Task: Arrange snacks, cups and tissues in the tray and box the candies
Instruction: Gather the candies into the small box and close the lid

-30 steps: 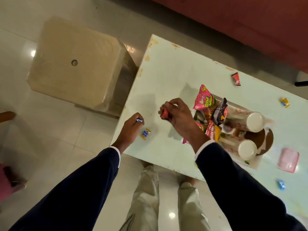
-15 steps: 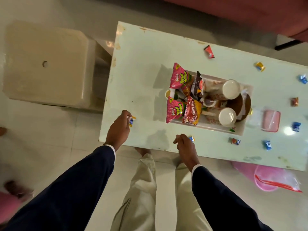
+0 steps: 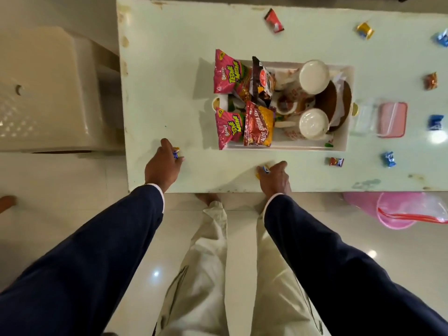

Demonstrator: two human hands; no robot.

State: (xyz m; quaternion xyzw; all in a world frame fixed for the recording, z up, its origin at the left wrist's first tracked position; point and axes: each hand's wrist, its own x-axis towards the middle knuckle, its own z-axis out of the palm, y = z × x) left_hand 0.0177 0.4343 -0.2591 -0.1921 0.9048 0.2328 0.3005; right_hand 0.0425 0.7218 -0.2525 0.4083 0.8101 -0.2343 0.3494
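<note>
In the tray, snack packets, cups; each hand pinches a candy.

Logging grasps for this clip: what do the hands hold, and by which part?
Left hand pinches a blue-yellow candy at its fingertips. Right hand pinches another candy the same way, low over the table. Which part of each wrapper is hidden.

Pink snack packets, white tray, pale green table
</note>
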